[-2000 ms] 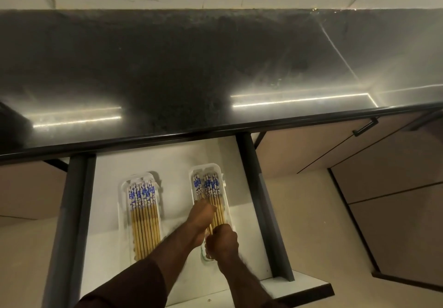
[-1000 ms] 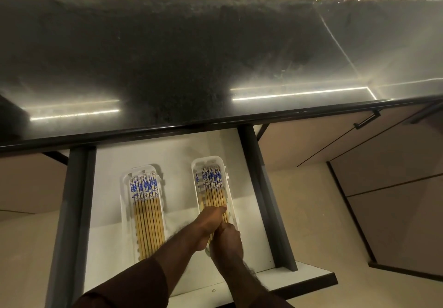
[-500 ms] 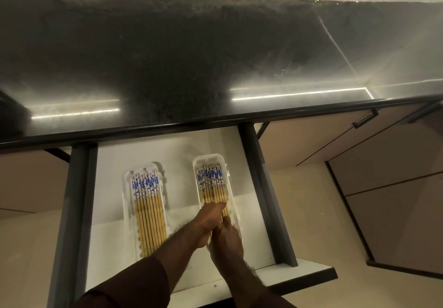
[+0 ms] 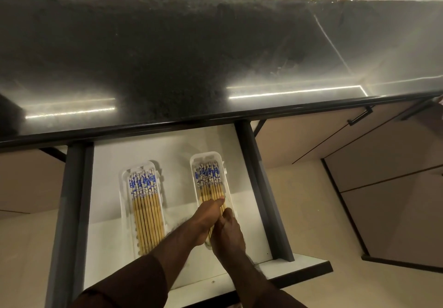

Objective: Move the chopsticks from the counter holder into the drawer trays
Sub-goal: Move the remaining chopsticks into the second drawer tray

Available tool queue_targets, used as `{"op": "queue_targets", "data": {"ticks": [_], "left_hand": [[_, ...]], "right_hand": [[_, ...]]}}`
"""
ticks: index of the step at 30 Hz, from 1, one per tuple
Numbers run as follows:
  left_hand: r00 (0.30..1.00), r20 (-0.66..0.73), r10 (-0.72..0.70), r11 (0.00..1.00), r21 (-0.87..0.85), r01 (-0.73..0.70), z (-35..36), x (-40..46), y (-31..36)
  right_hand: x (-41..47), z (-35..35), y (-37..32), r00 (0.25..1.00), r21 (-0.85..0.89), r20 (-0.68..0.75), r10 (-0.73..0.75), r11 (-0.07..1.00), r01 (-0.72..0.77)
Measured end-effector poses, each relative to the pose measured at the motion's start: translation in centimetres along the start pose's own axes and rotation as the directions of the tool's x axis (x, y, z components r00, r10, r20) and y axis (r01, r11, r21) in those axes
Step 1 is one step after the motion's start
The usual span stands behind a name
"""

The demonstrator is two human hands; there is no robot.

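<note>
The open white drawer (image 4: 172,154) holds two white trays side by side. The left tray (image 4: 123,202) is full of wooden chopsticks (image 4: 146,209) with blue-and-white patterned tops, lying neatly. The right tray (image 4: 193,164) holds another bundle of the same chopsticks (image 4: 209,178). My left hand (image 4: 206,216) lies across the shafts of that bundle, fingers pressed down on them. My right hand (image 4: 227,235) is just beside it at the near end of the right tray, fingers curled around the chopstick tips. The near ends of the bundle are hidden under both hands.
A dark stone countertop (image 4: 191,56) overhangs the drawer's back, with light strips reflected in it. Dark drawer side rails (image 4: 72,211) run along both sides. Beige cabinet fronts with a black handle (image 4: 359,116) are to the right.
Both hands stay on the right tray's chopsticks, with small shifts of the fingers along the shafts. The bundle lies straighter in the tray than two seconds ago. The left tray is unchanged.
</note>
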State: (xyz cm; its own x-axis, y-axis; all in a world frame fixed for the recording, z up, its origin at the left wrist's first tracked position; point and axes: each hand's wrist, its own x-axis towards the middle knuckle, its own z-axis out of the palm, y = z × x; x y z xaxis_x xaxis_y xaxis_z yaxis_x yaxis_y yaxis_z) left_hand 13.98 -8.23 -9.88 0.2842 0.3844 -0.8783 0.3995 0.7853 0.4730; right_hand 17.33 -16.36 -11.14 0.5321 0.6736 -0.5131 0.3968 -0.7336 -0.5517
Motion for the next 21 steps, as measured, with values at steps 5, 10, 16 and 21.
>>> {"op": "queue_targets", "data": {"ticks": [5, 10, 16, 21], "left_hand": [[0.997, -0.016, 0.081, 0.997, -0.016, -0.081, -0.6, -0.3, 0.1], [0.98, -0.082, 0.182, 0.983, 0.0, -0.183, -2.0, -1.1, 0.1], [0.943, -0.144, 0.299, 0.954, 0.036, -0.297, -3.1, -3.6, -0.2], [0.896, -0.195, 0.398, 0.917, 0.078, -0.39, -3.6, -6.6, -0.8]], "right_hand": [[0.5, -1.5, -0.8, 0.985, -0.155, 0.067, -0.158, 0.974, 0.167], [0.2, -3.4, -1.4, 0.978, -0.213, 0.054, -0.201, 0.955, 0.208], [-1.3, -5.1, -2.1, 0.977, -0.184, -0.016, -0.213, 0.961, 0.207], [-2.7, -6.2, -2.4, 0.96, -0.178, -0.064, -0.273, 0.95, 0.258]]}}
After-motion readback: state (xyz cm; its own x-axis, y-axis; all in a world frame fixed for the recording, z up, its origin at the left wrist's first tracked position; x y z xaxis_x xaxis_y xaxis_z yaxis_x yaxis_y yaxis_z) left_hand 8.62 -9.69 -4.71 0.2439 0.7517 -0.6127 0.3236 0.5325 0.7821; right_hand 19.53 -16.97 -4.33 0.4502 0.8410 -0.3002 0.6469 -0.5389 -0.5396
